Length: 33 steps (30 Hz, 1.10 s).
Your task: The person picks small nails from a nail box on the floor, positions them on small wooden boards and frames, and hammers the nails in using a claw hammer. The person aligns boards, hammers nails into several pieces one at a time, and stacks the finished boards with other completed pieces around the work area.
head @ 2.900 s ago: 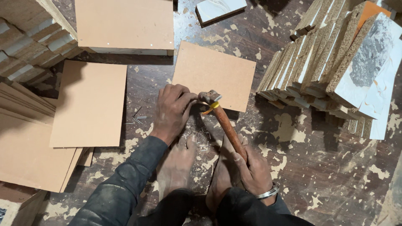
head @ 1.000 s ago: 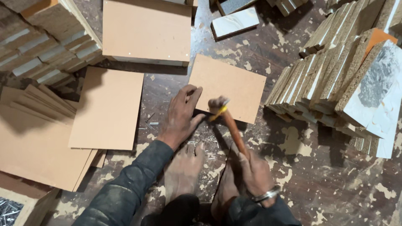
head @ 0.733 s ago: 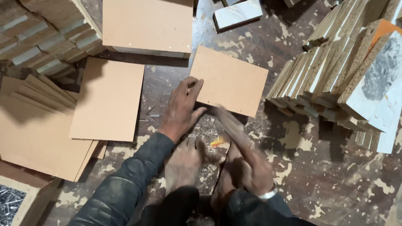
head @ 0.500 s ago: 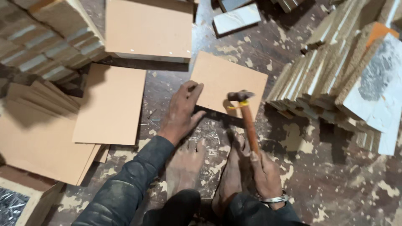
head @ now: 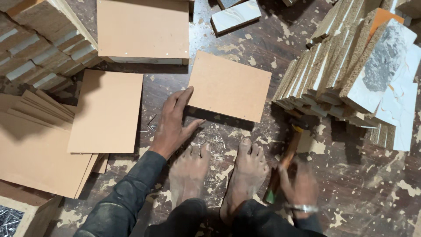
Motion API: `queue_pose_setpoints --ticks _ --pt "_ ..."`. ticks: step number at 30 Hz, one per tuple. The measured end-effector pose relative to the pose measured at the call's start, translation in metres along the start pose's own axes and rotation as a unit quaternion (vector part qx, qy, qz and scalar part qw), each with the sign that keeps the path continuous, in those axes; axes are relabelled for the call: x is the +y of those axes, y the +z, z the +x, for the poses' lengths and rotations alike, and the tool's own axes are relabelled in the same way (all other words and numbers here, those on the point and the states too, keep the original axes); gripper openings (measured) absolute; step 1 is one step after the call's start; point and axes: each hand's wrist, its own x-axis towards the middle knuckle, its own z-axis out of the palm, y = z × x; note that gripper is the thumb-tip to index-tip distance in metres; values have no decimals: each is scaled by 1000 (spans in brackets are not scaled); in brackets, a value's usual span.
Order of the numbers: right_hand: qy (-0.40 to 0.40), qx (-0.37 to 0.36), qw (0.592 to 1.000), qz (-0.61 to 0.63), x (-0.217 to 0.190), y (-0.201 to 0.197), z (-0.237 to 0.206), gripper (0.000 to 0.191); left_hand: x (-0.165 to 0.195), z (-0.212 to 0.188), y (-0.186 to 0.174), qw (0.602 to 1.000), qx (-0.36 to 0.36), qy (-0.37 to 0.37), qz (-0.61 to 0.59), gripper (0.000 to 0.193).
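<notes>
the left hand [head: 172, 127] lies flat on the floor [head: 351, 193], its fingers [head: 182, 97] spread and released, the tips resting on the near edge of a small square fibreboard panel [head: 230, 85]. the panel lies flat on the floor just beyond the two bare feet [head: 219, 175], with a scatter of small nails [head: 210, 141] between it and the toes. the right hand [head: 299, 188] is clenched around the wooden handle of a hammer [head: 287, 151], whose head points away toward the leaning stack of laminated chipboard pieces [head: 351, 74]; the hand is blurred. the panel looks thin, light and stiff, likely to flex a little and to chip at its corners, so it is best taken by an edge, pinched between thumb and fingers. the hammer seems head-heavy; low on the handle is a sound place to hold it. more fibreboard sheets [head: 105, 112] lie to the left.
</notes>
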Motion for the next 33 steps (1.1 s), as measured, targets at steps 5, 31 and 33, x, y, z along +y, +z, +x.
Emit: queue_pose_setpoints --ticks 5,31,33 --pt "-22 -100 975 199 -71 -12 78 70 -2 -4 14 998 24 -27 -43 91" --pt "-363 2 879 307 -164 -173 88 74 9 8 36 968 -112 24 -223 119" --pt "-340 -40 869 358 -175 -179 78 82 12 2 32 981 -130 44 -134 134"
